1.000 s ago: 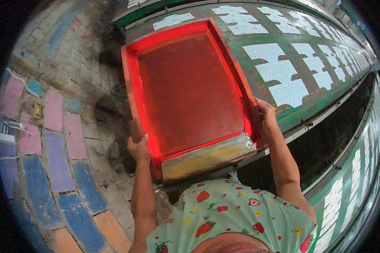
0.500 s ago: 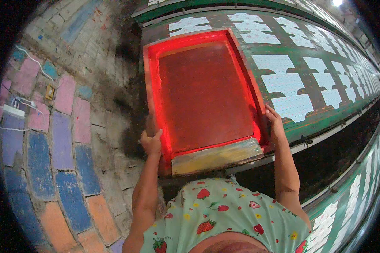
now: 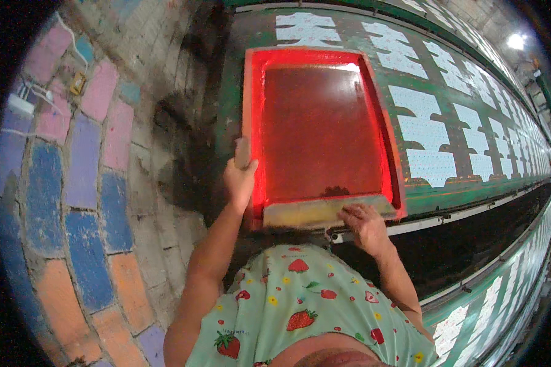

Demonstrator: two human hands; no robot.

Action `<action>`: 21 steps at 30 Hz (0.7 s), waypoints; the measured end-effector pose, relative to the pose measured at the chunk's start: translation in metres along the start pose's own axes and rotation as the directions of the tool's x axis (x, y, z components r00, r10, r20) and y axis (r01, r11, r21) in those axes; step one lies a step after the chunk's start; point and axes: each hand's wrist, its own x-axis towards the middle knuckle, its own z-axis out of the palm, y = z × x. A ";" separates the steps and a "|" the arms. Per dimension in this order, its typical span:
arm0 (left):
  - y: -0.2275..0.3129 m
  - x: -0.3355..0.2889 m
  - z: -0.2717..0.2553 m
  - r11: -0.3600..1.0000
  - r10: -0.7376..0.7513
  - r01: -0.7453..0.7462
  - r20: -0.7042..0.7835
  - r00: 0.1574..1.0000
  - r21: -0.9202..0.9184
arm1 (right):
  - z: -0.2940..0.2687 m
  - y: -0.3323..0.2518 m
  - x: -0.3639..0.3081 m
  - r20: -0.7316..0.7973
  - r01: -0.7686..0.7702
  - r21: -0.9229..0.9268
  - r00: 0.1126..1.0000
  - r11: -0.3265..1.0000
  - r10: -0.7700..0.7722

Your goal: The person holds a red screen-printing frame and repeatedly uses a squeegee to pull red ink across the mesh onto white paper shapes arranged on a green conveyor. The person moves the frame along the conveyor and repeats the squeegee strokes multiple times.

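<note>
A screen printing frame (image 3: pixel 382 131) lies over the green table in front of me. Its inner rim is coated in bright red, and its dark red mesh (image 3: pixel 315 134) has a glare near the far right corner. A yellowish-grey strip (image 3: pixel 297 213) runs along its near end. My left hand (image 3: pixel 240 178) is closed around a grip-like piece on the frame's left side. At the near end, my right hand (image 3: pixel 366 225) has its fingers bent over the edge of the strip, right of the middle. The fingertips' undersides are hidden.
White patterned fabric pieces (image 3: pixel 430 165) lie in rows along the green table (image 3: pixel 367 79). A metal rail (image 3: pixel 431 223) edges its near side. Another table with fabric pieces (image 3: pixel 487 312) stands at lower right. Painted floor bricks (image 3: pixel 82 171) and a white power strip (image 3: pixel 21 104) are at left.
My right hand has left the frame's right side and come to its near end. The frame appears farther right and squarer to me; my left hand remains on its left side.
</note>
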 end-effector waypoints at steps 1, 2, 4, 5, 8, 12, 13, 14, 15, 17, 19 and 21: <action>0.000 -0.001 -0.004 0.991 0.006 -0.002 0.031 1.000 -0.133 | 0.001 -0.002 0.005 -0.002 -0.031 0.006 1.000 1.000 0.031; -0.001 0.001 -0.008 0.997 0.014 -0.011 0.044 0.999 -0.070 | 0.003 -0.006 0.010 -0.014 -0.042 0.009 0.999 0.999 0.043; -0.001 0.017 -0.017 1.000 -0.013 0.010 0.111 0.994 0.028 | 0.013 -0.014 0.028 -0.001 0.005 -0.111 1.000 0.994 -0.005; -0.001 0.027 -0.021 0.998 -0.029 0.021 0.143 0.989 0.061 | 0.017 -0.018 0.037 0.049 0.011 -0.135 0.999 0.991 -0.005; -0.003 0.059 -0.021 0.977 0.038 -0.082 0.217 0.975 0.197 | 0.014 -0.024 0.060 0.189 -0.044 -0.174 0.979 0.984 0.077; -0.007 0.088 -0.009 0.937 0.221 -0.239 0.100 0.970 0.255 | -0.006 -0.029 0.073 0.241 -0.083 -0.160 0.963 0.984 0.121; -0.009 0.093 -0.006 0.933 0.212 -0.234 0.107 0.971 0.274 | -0.009 -0.033 0.071 0.267 -0.137 -0.176 0.947 0.975 0.181; -0.010 0.097 -0.004 0.929 0.196 -0.222 0.114 0.974 0.297 | -0.010 -0.037 0.069 0.269 -0.125 -0.196 0.947 0.973 0.176; -0.012 0.100 -0.002 0.935 0.184 -0.213 0.126 0.975 0.282 | -0.009 -0.042 0.066 0.275 -0.117 -0.214 0.946 0.970 0.174; -0.014 0.102 0.002 0.948 0.136 -0.177 0.167 0.976 0.264 | -0.003 -0.049 0.059 0.282 -0.150 -0.251 0.933 0.956 0.221; -0.016 0.101 0.002 0.922 0.251 -0.269 0.102 0.963 0.278 | 0.010 -0.056 0.051 0.291 -0.230 -0.287 0.904 0.930 0.313; -0.016 0.094 0.001 0.900 0.282 -0.293 0.082 0.956 0.322 | 0.019 -0.058 0.044 0.176 -0.174 -0.240 0.960 0.955 0.219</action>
